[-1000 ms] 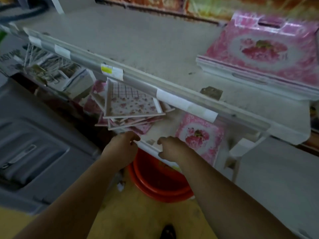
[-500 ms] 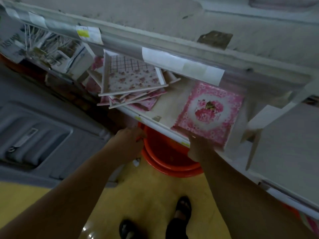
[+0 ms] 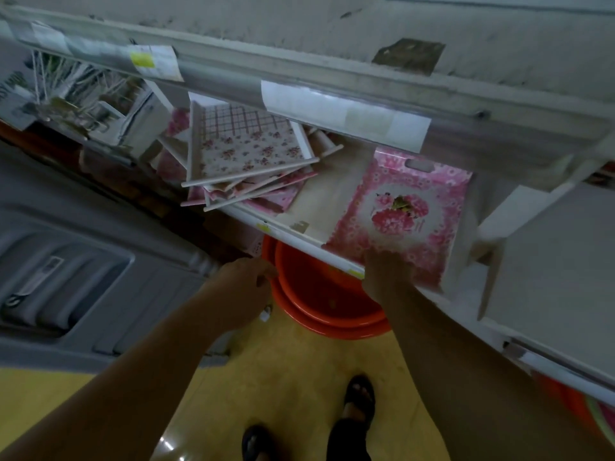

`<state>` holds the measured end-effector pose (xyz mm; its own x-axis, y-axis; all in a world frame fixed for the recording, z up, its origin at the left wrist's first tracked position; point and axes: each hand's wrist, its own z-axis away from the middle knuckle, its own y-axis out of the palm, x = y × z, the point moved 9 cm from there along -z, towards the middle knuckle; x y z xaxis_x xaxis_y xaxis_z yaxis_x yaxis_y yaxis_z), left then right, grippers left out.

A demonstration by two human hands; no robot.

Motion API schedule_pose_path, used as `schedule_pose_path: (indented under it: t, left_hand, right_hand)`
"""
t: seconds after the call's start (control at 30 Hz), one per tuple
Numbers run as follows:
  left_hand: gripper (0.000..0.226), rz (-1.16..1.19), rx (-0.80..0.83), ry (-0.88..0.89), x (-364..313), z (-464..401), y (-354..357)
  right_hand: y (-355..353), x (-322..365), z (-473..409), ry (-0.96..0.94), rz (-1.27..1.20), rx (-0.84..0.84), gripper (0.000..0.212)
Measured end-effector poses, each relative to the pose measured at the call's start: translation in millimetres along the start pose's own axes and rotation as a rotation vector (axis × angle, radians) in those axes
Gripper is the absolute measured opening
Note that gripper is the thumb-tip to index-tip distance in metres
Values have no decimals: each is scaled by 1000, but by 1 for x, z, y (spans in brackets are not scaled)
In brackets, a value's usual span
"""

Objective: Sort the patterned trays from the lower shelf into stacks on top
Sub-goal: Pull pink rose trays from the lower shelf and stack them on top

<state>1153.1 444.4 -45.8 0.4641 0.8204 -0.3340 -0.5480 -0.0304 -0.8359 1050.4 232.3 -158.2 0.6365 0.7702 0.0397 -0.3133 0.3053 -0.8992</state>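
Progress: early by the look of it; no tray in this view lies on the top shelf yet.
Left to do: whole jumbled pile, beyond the left hand, waits on the lower shelf.
Pile count: about five or six trays, exact number unclear.
Pink rose tray: one, near edge pinched by right hand, overhanging the lower shelf's lip.
Left hand: loosely curled, holding nothing, just left of right hand.
Orange basins: two, nested below both hands.
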Motion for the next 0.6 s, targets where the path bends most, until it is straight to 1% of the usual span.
schedule_pose_path:
  t: [0.07,0.13,0.2,0.27,0.33,0.4,0.43,0.53,0.6]
  left_hand:
    - [32,25,-3,14,-4,0,-5]
    - [32,32,-4,25,-8,0,-10]
    - [31,33,-11,42,-11,6,-20]
    - [32,54,-19,80,-15,10,-29]
    - [31,90,-13,113,-17,16,-40]
    - [29,119,17,141,-16,23,-53]
    - [27,119,31,152,-14,26,-60]
    - [20,132,19,203,-6,35,-84]
    - [18,184,1,234,5,44,-97]
  right_hand:
    - [-17,10,7,-17,10,-78,29]
    - [-40,18,14,-25,-1,-198,20]
    - [-63,29,24,-34,-29,-268,17]
    - [-85,44,33,-113,-56,-283,21]
    - [-114,67,46,-203,-23,-328,23]
    - [-152,89,66,-202,-17,-413,18]
    - [-172,97,79,-191,-37,-481,20]
    - [-214,136,120,-287,-88,-609,30]
    - [-235,161,148,-334,-120,-668,28]
